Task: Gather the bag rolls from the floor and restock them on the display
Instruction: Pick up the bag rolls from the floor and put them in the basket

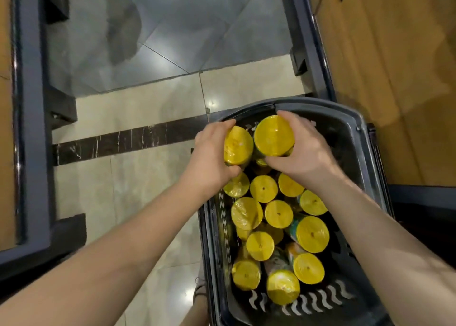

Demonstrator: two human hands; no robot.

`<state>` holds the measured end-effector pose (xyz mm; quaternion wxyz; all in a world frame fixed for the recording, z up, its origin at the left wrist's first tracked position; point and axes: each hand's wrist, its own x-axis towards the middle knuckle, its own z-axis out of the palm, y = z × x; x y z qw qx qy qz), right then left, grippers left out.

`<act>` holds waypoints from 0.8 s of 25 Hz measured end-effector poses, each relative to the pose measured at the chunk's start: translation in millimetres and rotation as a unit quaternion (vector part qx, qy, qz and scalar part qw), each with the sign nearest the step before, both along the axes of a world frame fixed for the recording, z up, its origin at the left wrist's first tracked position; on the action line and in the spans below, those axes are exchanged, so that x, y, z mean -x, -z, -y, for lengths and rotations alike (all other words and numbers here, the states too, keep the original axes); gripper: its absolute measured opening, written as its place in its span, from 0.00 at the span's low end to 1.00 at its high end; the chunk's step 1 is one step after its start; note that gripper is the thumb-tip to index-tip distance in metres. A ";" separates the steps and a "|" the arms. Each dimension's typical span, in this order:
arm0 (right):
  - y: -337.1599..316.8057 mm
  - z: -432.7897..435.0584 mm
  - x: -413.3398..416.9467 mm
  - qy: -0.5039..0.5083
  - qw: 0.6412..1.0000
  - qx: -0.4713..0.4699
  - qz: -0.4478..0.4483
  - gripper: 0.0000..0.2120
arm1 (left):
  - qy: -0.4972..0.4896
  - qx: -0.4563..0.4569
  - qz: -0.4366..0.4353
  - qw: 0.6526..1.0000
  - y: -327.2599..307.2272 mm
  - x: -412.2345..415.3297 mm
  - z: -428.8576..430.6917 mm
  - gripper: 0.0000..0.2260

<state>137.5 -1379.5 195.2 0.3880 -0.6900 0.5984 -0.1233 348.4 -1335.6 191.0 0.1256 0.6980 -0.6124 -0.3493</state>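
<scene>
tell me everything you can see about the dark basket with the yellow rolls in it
The basket is dark grey and looks like plastic, with a rounded rim and rows of wavy slots cut through its walls. It seems to stand on the tiled floor, beside a wooden display. It is packed with yellow-ended bag rolls, mostly on end. The left hand and right hand reach into its far end, each gripping one roll.

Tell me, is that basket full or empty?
Mostly full: yellow bag rolls crowd the basket; only its near end is bare.
</scene>
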 end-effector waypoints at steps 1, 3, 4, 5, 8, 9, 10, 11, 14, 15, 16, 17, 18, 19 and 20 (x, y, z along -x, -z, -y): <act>3.7 1.9 -1.6 0.002 1.000 -0.009 -0.003 0.46 | 0.002 -0.002 0.000 1.000 0.6 -1.0 -2.2 0.45; 6.2 7.2 -4.3 -0.005 0.999 -0.027 -0.020 0.50 | 0.002 -0.006 0.001 1.000 -1.3 -1.7 -4.2 0.45; 4.1 9.2 -5.3 -0.011 0.999 -0.035 -0.034 0.51 | 0.003 -0.009 0.001 1.000 -4.6 -1.5 -4.0 0.45; -1.1 8.9 -5.0 -0.017 0.998 -0.044 -0.049 0.53 | 0.005 -0.017 0.001 1.000 -10.2 -1.0 -3.8 0.46; -37.7 4.0 -0.3 -0.031 0.996 -0.044 -0.064 0.52 | 0.018 -0.040 0.009 0.999 -47.9 0.2 1.0 0.46; -57.7 2.4 2.0 -0.037 0.997 -0.034 -0.066 0.50 | 0.035 -0.033 0.023 0.999 -67.0 -0.1 4.7 0.46; -80.0 0.6 5.0 -0.048 0.996 -0.017 -0.071 0.47 | 0.056 -0.024 0.040 0.997 -89.1 -0.5 9.0 0.46; -109.4 -0.4 8.7 -0.063 0.994 0.008 -0.084 0.45 | 0.077 -0.016 0.060 0.995 -118.2 0.0 14.2 0.46; -221.8 -7.4 20.9 -0.123 0.975 0.092 -0.160 0.42 | 0.142 0.005 0.121 0.982 -231.5 8.3 22.3 0.46; -261.9 -9.5 25.9 -0.134 0.968 0.112 -0.182 0.43 | 0.159 0.014 0.137 0.978 -273.1 14.7 24.3 0.46; -299.5 -13.6 28.3 -0.141 0.962 0.125 -0.197 0.44 | 0.179 0.024 0.154 0.971 -312.7 20.9 23.4 0.46; -345.3 -20.0 34.4 -0.146 0.955 0.142 -0.216 0.44 | 0.205 0.037 0.178 0.962 -360.4 29.0 21.8 0.46; -384.5 -29.2 40.7 -0.148 0.949 0.152 -0.231 0.45 | 0.229 0.044 0.198 0.952 -401.7 37.1 17.6 0.45; -421.9 -38.2 46.3 -0.142 0.946 0.165 -0.241 0.45 | 0.245 0.054 0.211 0.945 -439.8 43.6 13.8 0.44; -462.7 -49.9 54.7 -0.130 0.942 0.181 -0.250 0.45 | 0.257 0.068 0.219 0.939 -481.4 50.7 7.4 0.44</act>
